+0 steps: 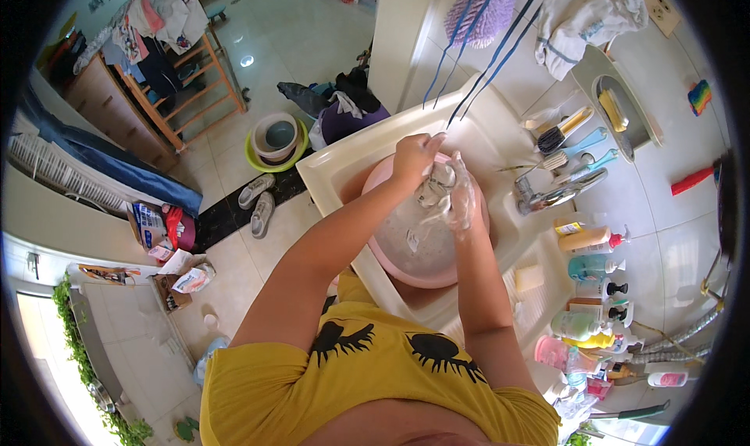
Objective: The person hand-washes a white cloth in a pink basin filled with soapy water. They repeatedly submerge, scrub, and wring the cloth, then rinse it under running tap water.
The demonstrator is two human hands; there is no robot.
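Both hands work over a pink plastic basin (382, 252) of cloudy, sudsy water, which stands inside a cream laundry sink (328, 160). Between them is a wet, soapy grey cloth item (436, 187), bunched up. My left hand (416, 156) is closed on its upper part, fingers curled. My right hand (463, 194), coated in lather, presses against the other side with its fingers fairly straight. A small pale patch (412, 241), perhaps part of a submerged cloth, shows in the water. Blue cords (469, 47) hang above the sink's far corner.
A metal faucet (556, 192), scrub brushes (563, 130) and pump bottles (592, 267) line the sink's right side. A soap bar (529, 278) lies on the ribbed ledge. Stacked basins (304, 144), grey shoes (262, 214) and a purple tub of clothes (351, 123) are on the floor.
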